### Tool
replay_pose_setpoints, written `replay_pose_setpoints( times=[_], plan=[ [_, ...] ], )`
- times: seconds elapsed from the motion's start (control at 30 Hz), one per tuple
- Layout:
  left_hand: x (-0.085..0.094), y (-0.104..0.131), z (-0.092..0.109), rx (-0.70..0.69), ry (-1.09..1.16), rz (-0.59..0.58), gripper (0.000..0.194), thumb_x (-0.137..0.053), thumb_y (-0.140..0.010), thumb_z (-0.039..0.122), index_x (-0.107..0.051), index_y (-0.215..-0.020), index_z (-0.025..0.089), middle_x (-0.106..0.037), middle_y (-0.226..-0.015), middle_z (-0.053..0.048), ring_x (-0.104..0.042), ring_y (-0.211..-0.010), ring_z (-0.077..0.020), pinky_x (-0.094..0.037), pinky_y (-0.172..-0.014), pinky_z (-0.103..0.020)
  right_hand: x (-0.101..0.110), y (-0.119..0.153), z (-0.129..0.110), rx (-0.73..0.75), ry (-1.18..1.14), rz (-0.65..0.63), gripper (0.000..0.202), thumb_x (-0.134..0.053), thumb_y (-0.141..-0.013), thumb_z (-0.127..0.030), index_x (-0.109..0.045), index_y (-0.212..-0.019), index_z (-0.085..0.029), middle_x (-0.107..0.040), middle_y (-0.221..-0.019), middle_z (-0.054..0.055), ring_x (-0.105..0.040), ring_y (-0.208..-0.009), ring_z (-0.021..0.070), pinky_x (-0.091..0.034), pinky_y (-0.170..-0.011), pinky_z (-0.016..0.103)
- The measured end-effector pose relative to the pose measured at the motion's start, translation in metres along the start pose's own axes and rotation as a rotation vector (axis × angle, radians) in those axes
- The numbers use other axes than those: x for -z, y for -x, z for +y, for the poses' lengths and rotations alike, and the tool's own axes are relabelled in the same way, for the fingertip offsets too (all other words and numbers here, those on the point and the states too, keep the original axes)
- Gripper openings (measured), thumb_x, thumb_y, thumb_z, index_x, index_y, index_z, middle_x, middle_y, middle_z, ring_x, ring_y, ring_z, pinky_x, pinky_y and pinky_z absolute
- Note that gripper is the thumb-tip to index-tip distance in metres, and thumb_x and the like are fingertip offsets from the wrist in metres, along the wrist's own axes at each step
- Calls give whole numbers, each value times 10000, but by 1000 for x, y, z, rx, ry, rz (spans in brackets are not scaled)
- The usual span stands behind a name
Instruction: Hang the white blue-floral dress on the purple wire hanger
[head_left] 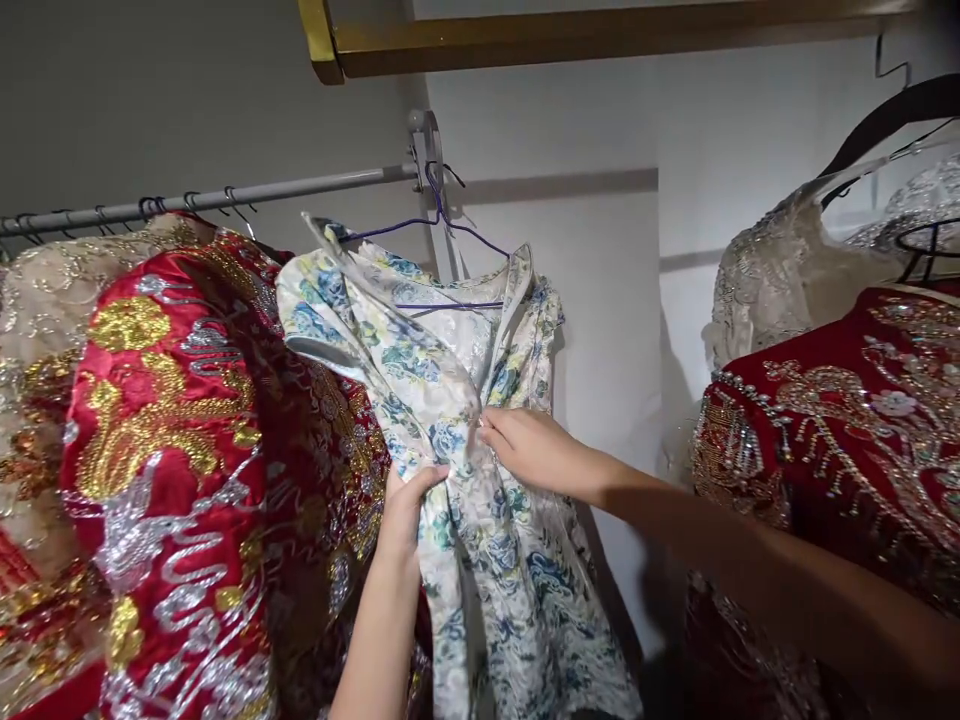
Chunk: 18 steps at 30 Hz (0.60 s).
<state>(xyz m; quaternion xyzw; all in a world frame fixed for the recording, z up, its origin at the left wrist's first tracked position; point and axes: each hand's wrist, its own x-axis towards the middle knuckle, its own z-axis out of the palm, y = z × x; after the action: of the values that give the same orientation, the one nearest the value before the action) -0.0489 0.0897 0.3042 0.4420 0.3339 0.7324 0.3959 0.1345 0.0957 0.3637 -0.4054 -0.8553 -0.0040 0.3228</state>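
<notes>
A white floral dress (420,375) with blue, green and yellow flowers hangs from a purple wire hanger (439,205), its neckline lying open. My left hand (409,500) grips the dress's side at the waist, thumb in front and the other fingers hidden behind the cloth. At the bottom of the neck opening, my right hand (517,445) pinches the front of the dress. Whether a zipper pull or only fabric lies between those fingertips is too small to tell.
On the left, a red embroidered garment (172,420) and several others hang from a grey metal rail (315,183). A beaded dark red gown (847,400) and a sparkling pale dress (780,280) hang at right. A gold bar (562,38) crosses overhead, before a white wall (611,330).
</notes>
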Motion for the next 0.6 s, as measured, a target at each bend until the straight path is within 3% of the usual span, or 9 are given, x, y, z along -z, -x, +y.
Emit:
replay_pose_setpoints(
  times=[0.07,0.17,0.27,0.4,0.53,0.6],
  plan=[
    [8,-1,0,84,23,55,564,-718,-701,118,-599,-1247,195,-719,-1021,-43,-710,-900,-237,-580,-834,-380,-3,1,2,43,16,23,294,-367,-1025,-280,-438,-749,-207,-527,-683,5,-412,-600,143,-253,-588,286],
    [15,-3,4,140,23,119,648,-706,-617,104,-595,-1245,221,-733,-982,-25,-722,-874,-238,-583,-821,-359,-1,4,6,79,34,28,300,-368,-1022,-294,-440,-745,-206,-494,-627,-19,-392,-555,129,-240,-585,283],
    [13,0,8,191,92,75,699,-693,-582,102,-582,-1259,229,-744,-964,-31,-730,-834,-253,-596,-804,-390,0,2,9,126,3,65,173,-465,-987,-363,-501,-932,-204,-586,-691,-14,-478,-581,142,-268,-589,278],
    [9,10,10,278,178,22,709,-692,-551,94,-586,-1240,227,-750,-955,-31,-736,-845,-268,-601,-807,-407,-9,-8,10,191,-59,116,311,-498,-975,-412,-469,-1192,-191,-668,-802,19,-569,-638,173,-313,-596,276],
    [18,12,12,328,169,31,685,-715,-563,107,-591,-1228,212,-743,-990,-56,-732,-921,-300,-596,-844,-433,-17,-14,12,221,16,159,165,-431,-991,-329,-515,-1025,-190,-612,-705,5,-539,-607,162,-301,-589,276],
    [25,9,10,258,104,41,653,-741,-604,146,-589,-1234,218,-728,-1056,-72,-713,-1009,-316,-577,-905,-450,-18,-13,13,241,29,169,103,-442,-966,-280,-503,-965,-196,-563,-668,-12,-502,-584,147,-296,-584,273]
  ],
)
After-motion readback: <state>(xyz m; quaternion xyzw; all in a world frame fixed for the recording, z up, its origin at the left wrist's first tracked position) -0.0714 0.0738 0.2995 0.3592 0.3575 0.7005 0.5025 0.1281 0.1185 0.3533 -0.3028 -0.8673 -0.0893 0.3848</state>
